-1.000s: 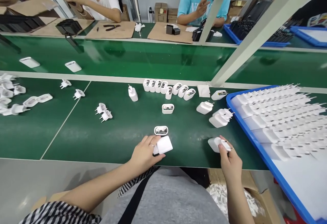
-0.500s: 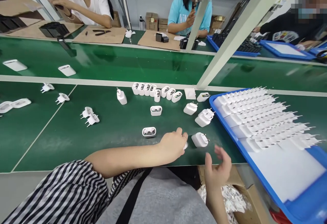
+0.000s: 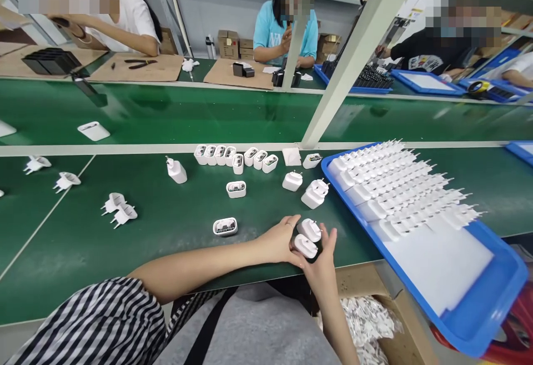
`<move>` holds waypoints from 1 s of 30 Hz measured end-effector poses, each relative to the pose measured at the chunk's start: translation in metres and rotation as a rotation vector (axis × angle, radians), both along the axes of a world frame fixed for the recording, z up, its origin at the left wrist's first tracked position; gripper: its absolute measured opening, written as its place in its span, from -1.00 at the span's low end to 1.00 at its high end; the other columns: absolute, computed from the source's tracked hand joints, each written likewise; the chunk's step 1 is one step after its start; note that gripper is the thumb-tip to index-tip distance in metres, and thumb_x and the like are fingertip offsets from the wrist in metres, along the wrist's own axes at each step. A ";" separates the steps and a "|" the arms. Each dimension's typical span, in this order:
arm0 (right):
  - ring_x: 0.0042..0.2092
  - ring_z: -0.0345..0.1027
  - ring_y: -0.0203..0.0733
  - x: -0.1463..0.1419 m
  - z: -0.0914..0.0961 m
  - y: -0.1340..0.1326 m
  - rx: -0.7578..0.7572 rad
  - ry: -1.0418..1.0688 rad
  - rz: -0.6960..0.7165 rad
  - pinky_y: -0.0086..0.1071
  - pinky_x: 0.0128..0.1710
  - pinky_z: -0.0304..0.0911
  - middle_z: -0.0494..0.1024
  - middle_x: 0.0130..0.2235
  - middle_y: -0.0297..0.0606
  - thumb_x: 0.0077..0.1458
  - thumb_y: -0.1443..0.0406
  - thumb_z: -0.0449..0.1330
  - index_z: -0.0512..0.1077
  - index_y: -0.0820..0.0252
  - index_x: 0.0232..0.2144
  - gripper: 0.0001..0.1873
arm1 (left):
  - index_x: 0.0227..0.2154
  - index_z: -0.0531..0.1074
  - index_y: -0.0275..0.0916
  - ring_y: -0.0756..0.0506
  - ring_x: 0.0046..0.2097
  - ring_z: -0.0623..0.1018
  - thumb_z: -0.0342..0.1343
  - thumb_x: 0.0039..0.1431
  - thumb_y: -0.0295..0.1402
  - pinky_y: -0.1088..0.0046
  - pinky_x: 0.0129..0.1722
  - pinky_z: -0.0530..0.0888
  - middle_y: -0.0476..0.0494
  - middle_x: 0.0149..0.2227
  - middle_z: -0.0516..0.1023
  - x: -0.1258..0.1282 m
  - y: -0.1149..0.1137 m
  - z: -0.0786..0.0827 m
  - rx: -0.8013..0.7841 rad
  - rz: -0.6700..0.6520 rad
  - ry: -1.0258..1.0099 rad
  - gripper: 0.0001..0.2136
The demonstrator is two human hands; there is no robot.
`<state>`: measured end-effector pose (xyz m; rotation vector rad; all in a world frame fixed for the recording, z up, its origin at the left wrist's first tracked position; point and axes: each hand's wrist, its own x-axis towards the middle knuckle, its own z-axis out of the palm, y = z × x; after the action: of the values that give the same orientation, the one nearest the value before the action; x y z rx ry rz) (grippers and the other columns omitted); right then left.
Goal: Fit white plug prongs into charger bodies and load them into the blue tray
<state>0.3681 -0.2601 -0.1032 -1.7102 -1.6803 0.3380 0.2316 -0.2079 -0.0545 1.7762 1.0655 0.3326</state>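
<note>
Two white plug chargers (image 3: 306,246) sit side by side near the table's front edge, pins pointing right. My left hand (image 3: 280,241) curls round their left side, thumb and fingers closed against them. From the right, my right hand (image 3: 323,262) closes round the same pair, thumb at the near charger and fingertips by the far one. Left of my hands lies an open white charger housing (image 3: 225,226) with its circuit board showing. Beyond stand a second open housing (image 3: 236,189), a closed charger (image 3: 292,181) and a pair of chargers (image 3: 315,194) touching each other.
A blue tray (image 3: 410,284) at right holds rows of white chargers on a white sheet. Several open housings (image 3: 215,155) line the back ledge. Loose plug caps (image 3: 119,209) lie at left. A slanted post (image 3: 353,59) rises behind. Co-workers sit across the bench.
My right hand has moved in from the right and closed round the chargers. My left hand's charger now sits against another one. The camera view has shifted right.
</note>
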 end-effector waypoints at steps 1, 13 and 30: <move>-0.04 0.06 0.09 0.004 0.001 0.006 -0.075 0.017 0.014 -0.06 -0.19 0.09 0.18 -0.04 0.08 -0.21 0.11 0.10 -0.26 0.34 0.06 -0.11 | 0.04 -0.10 -0.30 -0.14 -0.23 0.39 0.16 -0.37 -0.26 0.35 -0.29 0.37 -0.32 0.04 0.03 0.001 0.003 -0.001 -0.018 -0.037 -0.018 -0.16; 0.12 -0.46 0.13 0.043 0.024 0.074 -0.338 -0.128 0.301 0.09 -0.02 -0.31 -0.35 0.13 0.07 -0.46 0.05 0.23 -0.72 0.18 0.00 0.31 | 0.02 -0.08 -0.46 -0.18 0.11 -0.01 -0.05 -0.25 -0.61 0.35 0.05 0.05 -0.35 0.07 0.00 0.012 0.062 -0.012 0.238 0.749 -0.115 -0.35; 0.13 -0.48 -0.04 0.064 0.030 0.087 -0.380 0.209 0.481 -0.05 0.04 -0.45 -0.34 0.15 -0.11 -0.42 0.10 0.23 -0.51 0.14 0.07 0.19 | -0.48 0.25 -0.28 -0.03 -0.26 0.38 -0.17 -0.33 -0.70 0.43 -0.23 0.30 -0.07 -0.36 0.35 -0.001 0.012 -0.008 0.148 0.554 -0.123 -0.70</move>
<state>0.4326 -0.1735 -0.0731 -1.4339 -1.9402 1.0809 0.2303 -0.1957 -0.0626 1.5354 1.4626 0.8661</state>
